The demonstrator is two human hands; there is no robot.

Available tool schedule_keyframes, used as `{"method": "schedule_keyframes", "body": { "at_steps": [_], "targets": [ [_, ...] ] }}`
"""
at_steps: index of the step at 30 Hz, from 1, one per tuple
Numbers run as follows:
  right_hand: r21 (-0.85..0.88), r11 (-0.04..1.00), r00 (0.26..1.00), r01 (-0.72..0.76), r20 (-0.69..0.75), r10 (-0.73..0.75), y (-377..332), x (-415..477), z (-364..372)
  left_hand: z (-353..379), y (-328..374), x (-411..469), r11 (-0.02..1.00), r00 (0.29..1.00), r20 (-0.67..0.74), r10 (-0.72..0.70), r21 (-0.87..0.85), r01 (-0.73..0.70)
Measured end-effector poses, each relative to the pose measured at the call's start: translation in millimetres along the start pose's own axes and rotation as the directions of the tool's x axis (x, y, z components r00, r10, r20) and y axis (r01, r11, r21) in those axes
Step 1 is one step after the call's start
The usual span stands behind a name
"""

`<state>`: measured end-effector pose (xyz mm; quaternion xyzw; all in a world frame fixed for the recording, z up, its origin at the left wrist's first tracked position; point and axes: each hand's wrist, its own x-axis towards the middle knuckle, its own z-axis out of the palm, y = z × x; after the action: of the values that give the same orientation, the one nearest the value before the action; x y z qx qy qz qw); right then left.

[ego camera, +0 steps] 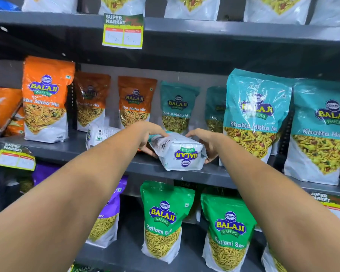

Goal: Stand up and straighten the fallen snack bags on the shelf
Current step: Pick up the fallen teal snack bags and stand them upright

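A fallen teal snack bag (182,152) lies on its back on the middle grey shelf (71,151), its white base with the logo toward me. My left hand (150,137) grips its left side and my right hand (206,141) grips its right side. A second fallen bag (100,134), white back up, lies just left of my left forearm. Upright orange bags (45,99) stand at the left and upright teal bags (255,114) at the right.
More orange (135,101) and teal bags (177,107) stand at the back of the shelf. An orange bag (8,108) leans at the far left. Green bags (165,218) stand on the shelf below. Price tags (123,31) hang from the shelf edges.
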<state>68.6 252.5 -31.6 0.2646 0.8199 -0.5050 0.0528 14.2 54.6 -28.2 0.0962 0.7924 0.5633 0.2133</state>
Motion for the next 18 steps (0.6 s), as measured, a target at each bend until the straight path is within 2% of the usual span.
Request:
{"method": "schedule_keyframes", "body": {
  "at_steps": [3, 7, 9, 11, 13, 15, 17, 18],
  "targets": [
    [0.045, 0.999, 0.999, 0.004, 0.032, -0.006, 1, 1, 6, 0, -3, 6, 0.999, 0.999, 0.052, -0.016, -0.043, 0.018],
    [0.149, 0.985, 0.996, 0.089, 0.015, -0.092, 1, 0, 6, -4, 2, 8, 0.999, 0.997, 0.072, 0.004, -0.032, -0.002],
    [0.211, 0.962, 0.985, 0.173, -0.055, -0.165, -1, -5, 4, -7, 6, 11, 0.997, 0.995, 0.065, 0.071, -0.042, -0.068],
    [0.236, 0.920, 0.945, 0.312, -0.178, -0.275, -3, -13, 1, -9, 10, 14, 0.976, 0.976, 0.039, 0.212, -0.059, -0.210],
    [0.227, 0.864, 0.879, 0.449, -0.283, -0.383, -4, -21, 0, -10, 12, 16, 0.914, 0.918, -0.027, 0.396, -0.084, -0.397],
    [0.191, 0.797, 0.794, 0.573, -0.370, -0.482, -2, -25, 2, -9, 9, 17, 0.803, 0.804, -0.091, 0.588, -0.056, -0.594],
    [0.150, 0.730, 0.706, 0.667, -0.441, -0.554, 5, -20, 7, -8, -1, 25, 0.699, 0.696, -0.111, 0.710, -0.010, -0.715],
    [0.125, 0.704, 0.668, 0.700, -0.462, -0.583, 11, -16, 11, -6, -8, 31, 0.674, 0.670, -0.100, 0.735, -0.003, -0.739]
  ]
}}
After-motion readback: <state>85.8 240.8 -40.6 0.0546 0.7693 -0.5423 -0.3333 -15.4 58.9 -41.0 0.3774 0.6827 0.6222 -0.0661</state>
